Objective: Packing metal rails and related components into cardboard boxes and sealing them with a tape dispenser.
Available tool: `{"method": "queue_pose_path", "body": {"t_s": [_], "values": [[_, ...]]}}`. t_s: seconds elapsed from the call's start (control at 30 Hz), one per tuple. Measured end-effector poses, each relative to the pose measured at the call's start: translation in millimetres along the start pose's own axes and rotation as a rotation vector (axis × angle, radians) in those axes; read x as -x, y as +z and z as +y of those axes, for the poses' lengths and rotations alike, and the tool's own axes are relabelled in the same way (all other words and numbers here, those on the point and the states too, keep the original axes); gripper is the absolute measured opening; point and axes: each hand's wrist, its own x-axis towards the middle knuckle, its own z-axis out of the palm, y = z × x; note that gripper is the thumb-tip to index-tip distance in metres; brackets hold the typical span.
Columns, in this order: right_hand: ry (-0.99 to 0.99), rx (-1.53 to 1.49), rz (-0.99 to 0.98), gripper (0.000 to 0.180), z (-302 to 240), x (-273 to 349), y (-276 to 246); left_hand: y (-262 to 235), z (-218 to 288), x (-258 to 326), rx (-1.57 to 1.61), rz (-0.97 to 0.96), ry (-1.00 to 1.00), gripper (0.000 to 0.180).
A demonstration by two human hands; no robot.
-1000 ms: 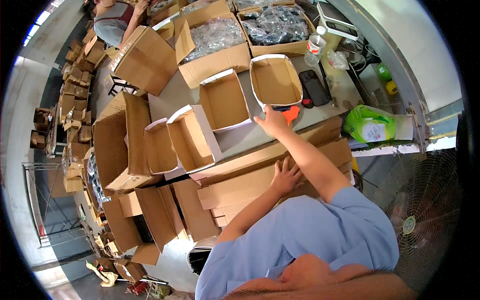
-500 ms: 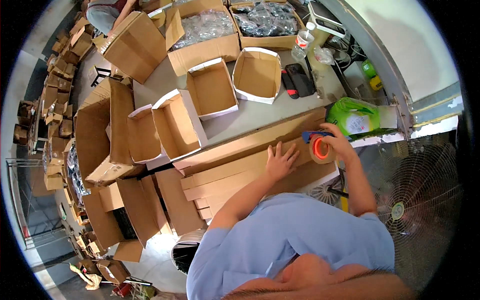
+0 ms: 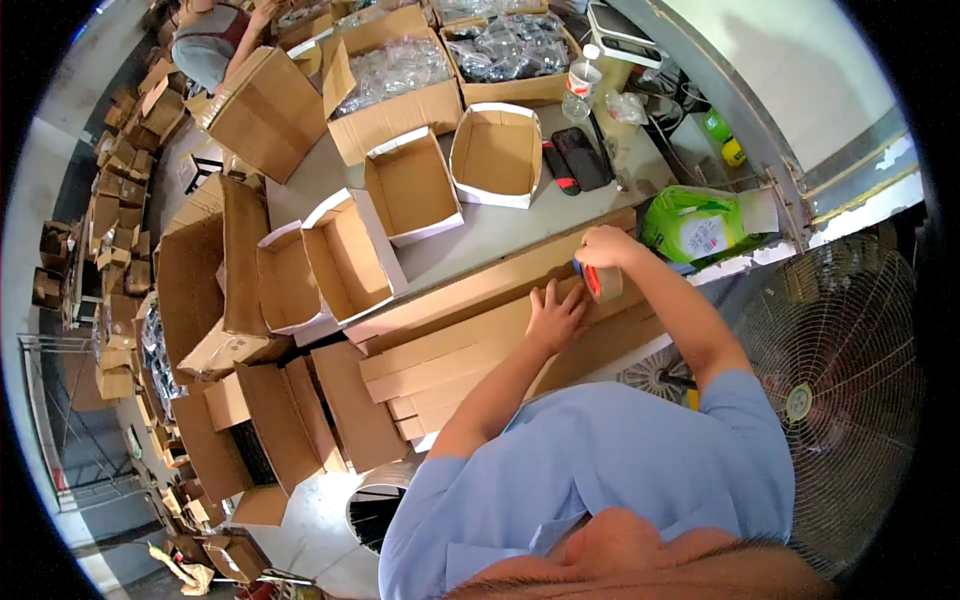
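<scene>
My right hand [image 3: 610, 247] grips a tape dispenser [image 3: 603, 284], which has a blue body, a brown tape roll and an orange-red core. It sits just beyond my left hand [image 3: 556, 319], at the right part of a long cardboard carton [image 3: 445, 372] lying in front of me. My left hand rests on the carton with its fingers apart and nothing in them. Whether tape sticks to the cardboard under the dispenser cannot be made out. Several shallow open boxes with white sides, among them one box [image 3: 412, 192], stand on the grey table [image 3: 435, 262] beyond the carton.
Cartons of clear-bagged goods [image 3: 395, 75] stand at the back, near a plastic bottle [image 3: 581, 85] and a black phone [image 3: 582, 158]. A green bag [image 3: 690, 222] lies at the right, above a large fan [image 3: 800, 400]. Open cartons [image 3: 262, 425] crowd the left; another person [image 3: 205, 45] is at far left.
My right hand has moved left and away from me with the tape dispenser, closer to my left hand. My left hand still rests on the carton. The whole view has shifted slightly.
</scene>
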Motion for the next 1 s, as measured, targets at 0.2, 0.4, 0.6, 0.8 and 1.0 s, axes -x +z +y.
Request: {"method": "queue_pose_path", "body": {"t_s": [0.2, 0.4, 0.6, 0.8, 1.0], "values": [[0.025, 0.008, -0.055, 0.035, 9.4, 15.9, 7.0, 0.4, 3.0, 0.2, 0.018, -0.007, 0.011, 0.046], [-0.164, -0.371, 0.488, 0.039, 13.8, 107.2, 62.2, 6.0, 0.0, 0.0, -0.001, -0.016, -0.02, 0.053], [-0.117, -0.344, 0.235, 0.044, 34.5, 188.8, 94.9, 1.1, 1.0, -2.2, -0.004, -0.102, -0.028, 0.059], [-0.016, -0.509, 0.231, 0.031, 57.9, 151.4, 124.5, -10.6, 13.7, -10.9, -0.042, -0.151, -0.037, 0.063], [0.118, -0.837, 0.233, 0.031, 55.4, 192.8, 114.4, 1.0, 31.5, -56.1, -0.015, -0.191, -0.152, 0.083]]}}
